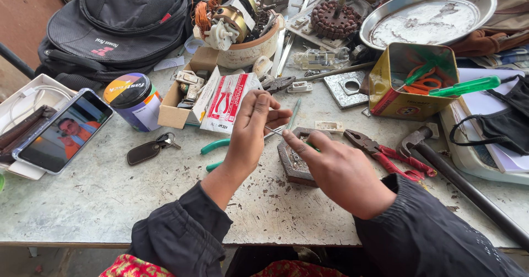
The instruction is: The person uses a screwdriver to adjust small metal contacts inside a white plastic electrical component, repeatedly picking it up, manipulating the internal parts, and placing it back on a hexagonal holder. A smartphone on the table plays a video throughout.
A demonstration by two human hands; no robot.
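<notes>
Sprawling across the worn grey table (110,194) is a clutter of tools and parts: a black backpack (118,21) at the far left, a round metal tray (430,15) at the far right, a yellow-and-red tin (410,87) holding a green-handled screwdriver (465,86), a white bowl (250,48) of motor parts, and a phone (63,131) lying at the left edge. A small open cardboard box (176,103) sits beside a white-and-red flat packet (228,101); a round tub (135,101) with a multicoloured label stands left of them. Red-handled pliers (386,156) lie to the right. Over a small grey metal block (295,161) at the table's middle, both hands meet. The left hand (250,131) pinches one end of a thin metal pin (274,130) between curled fingertips; the right hand (336,169) pinches the other. Its long axis runs left to right, sloping slightly downward toward the right hand.
</notes>
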